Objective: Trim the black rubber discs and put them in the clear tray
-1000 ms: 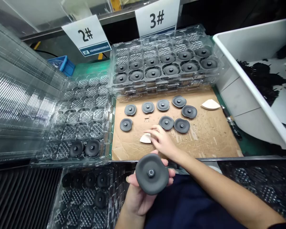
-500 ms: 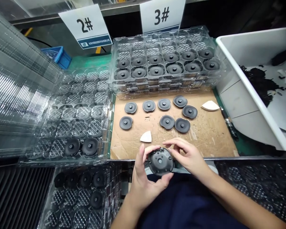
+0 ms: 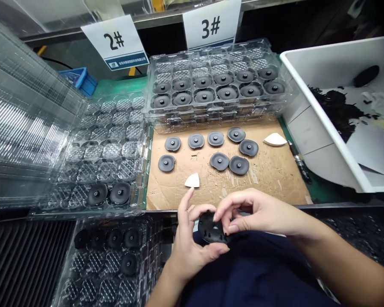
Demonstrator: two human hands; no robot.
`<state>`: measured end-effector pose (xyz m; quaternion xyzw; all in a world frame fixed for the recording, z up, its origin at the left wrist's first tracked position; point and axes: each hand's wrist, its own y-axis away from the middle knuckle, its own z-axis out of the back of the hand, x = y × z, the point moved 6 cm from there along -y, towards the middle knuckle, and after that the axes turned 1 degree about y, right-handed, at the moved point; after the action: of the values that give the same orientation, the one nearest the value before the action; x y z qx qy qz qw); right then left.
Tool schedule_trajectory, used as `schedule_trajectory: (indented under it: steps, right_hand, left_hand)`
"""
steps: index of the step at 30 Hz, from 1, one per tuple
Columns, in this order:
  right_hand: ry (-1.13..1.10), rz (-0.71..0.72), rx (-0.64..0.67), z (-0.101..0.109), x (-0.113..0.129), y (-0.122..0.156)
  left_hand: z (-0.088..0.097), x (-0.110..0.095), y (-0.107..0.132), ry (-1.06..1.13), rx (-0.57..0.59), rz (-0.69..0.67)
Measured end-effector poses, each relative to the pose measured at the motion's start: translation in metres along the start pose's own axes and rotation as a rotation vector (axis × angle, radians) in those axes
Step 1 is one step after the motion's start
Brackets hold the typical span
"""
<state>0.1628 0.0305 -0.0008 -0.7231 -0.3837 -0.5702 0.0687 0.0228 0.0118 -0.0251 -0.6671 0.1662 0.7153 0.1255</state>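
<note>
My left hand (image 3: 187,247) grips a dark grey rubber disc (image 3: 210,228) by its edge, just in front of the cardboard sheet (image 3: 275,179); the disc is turned so its underside with small bumps faces me. My right hand (image 3: 256,213) pinches the same disc from the right, thumb and fingers closed on its rim. Several more grey discs (image 3: 219,161) lie loose on the cardboard beyond my hands, with a small white wedge (image 3: 192,181) close to my left fingertips.
A clear tray stack (image 3: 211,85) under the 3# sign (image 3: 211,25) holds rows of discs. Another clear tray (image 3: 109,149) at left holds two discs. A white bin (image 3: 310,123) with black scraps stands right. A dark pen-like tool (image 3: 299,162) lies by the cardboard's right edge. A low tray (image 3: 115,260) holds discs.
My right hand left the white wedge on the cardboard and came back to the disc. The disc was flipped from its hub side to its underside and lowered between both hands.
</note>
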Motion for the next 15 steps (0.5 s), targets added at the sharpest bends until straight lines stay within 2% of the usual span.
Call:
schedule_trajectory:
  steps: [3,6,9,11,13,15]
  right_hand:
    - [-0.02,0.025,-0.014,-0.003,-0.002,0.001]
    - [-0.116,0.063,-0.115,0.002,-0.01,0.002]
    - [-0.425,0.068,-0.247,0.012,-0.023,0.003]
    - [-0.621,0.012,-0.252,0.013,-0.034,0.002]
    - [-0.636,-0.026,-0.257,0.016,-0.043,0.002]
    - [-0.401,0.032,-0.384,0.03,-0.048,0.003]
  left_hand:
    - [-0.005,0.002,-0.001,0.05,0.042,0.056]
    - [-0.009,0.0,-0.005,0.07,0.057,0.094]
    - [-0.008,0.002,-0.009,0.094,-0.001,0.192]
    - [-0.002,0.003,-0.013,0.057,-0.065,0.235]
    - [0.005,-0.002,-0.019,-0.048,-0.103,0.203]
    - [0.01,-0.018,-0.03,-0.268,-0.077,0.026]
